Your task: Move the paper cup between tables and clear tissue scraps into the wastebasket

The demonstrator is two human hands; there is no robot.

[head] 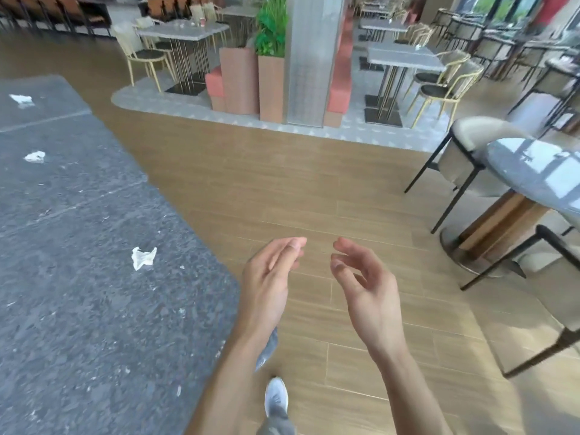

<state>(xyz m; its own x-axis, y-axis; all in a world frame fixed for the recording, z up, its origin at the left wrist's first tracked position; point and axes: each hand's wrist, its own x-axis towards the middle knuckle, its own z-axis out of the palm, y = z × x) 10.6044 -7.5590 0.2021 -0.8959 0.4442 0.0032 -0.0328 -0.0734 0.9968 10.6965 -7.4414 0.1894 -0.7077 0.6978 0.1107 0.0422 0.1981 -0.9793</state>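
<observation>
1. Left half of frame: dark grey speckled stone table [78, 277] bearing three crumpled white tissue scraps [143, 257], uncleared; nearest scrap lower centre-left, long axis roughly upright in frame.
2. Lower centre: left hand [270, 271] and right hand [364, 277] raised over tan floor, fingers loosely curled, gripping nothing.
3. Paper cup and wastebasket nowhere visible; clearing judged barely started.

Light-brown wood-plank floor [282, 189]; grey rectangular stone-top dining tables [405, 59], cream metal-frame chairs [142, 56], silver square pillar [310, 58], green planter [271, 26].
</observation>
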